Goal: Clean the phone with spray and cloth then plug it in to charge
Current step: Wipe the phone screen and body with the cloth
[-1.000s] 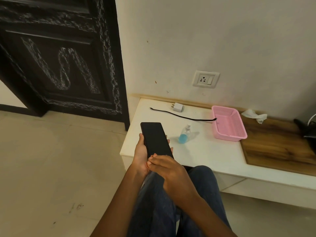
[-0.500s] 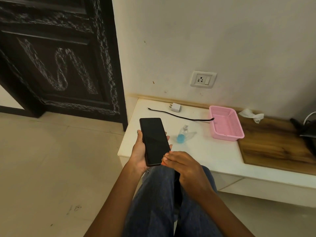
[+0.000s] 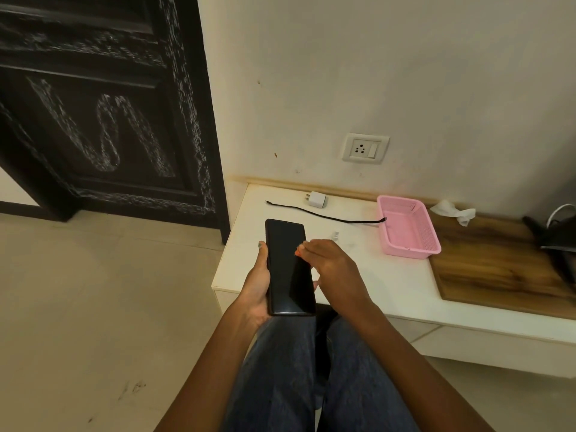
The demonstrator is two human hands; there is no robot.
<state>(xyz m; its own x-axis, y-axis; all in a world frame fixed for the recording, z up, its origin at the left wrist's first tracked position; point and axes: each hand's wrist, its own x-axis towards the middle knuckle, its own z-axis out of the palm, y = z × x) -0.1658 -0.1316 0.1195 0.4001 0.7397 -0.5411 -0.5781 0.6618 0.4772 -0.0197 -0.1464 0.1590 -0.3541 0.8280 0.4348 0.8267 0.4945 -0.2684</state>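
Phone [image 3: 288,266] sits screen-up in your left hand [image 3: 257,285], palm under its lower half, thumb along its left edge, fingers wrapped round from behind; the dark screen is blank. You hold it above your knees, over the near left corner of the white shelf [image 3: 389,282]. Your right hand [image 3: 330,265] is beside the phone's right edge, fingers loosely curled, with the fingertips [image 3: 300,249] touching the screen near its right side; it grips nothing that shows. A spray bottle [image 3: 335,235] stands on the shelf just behind the right hand, only its clear cap visible. Farther back, a black cable [image 3: 324,215] lies across the shelf, one end reaching the pink basket [image 3: 430,241]. A white charger [image 3: 316,199] lies just behind the cable, near the wall. A wall socket [image 3: 365,148] is mounted above the shelf. A crumpled white cloth [image 3: 453,210] lies on the wooden board [image 3: 498,275], just right of the basket.
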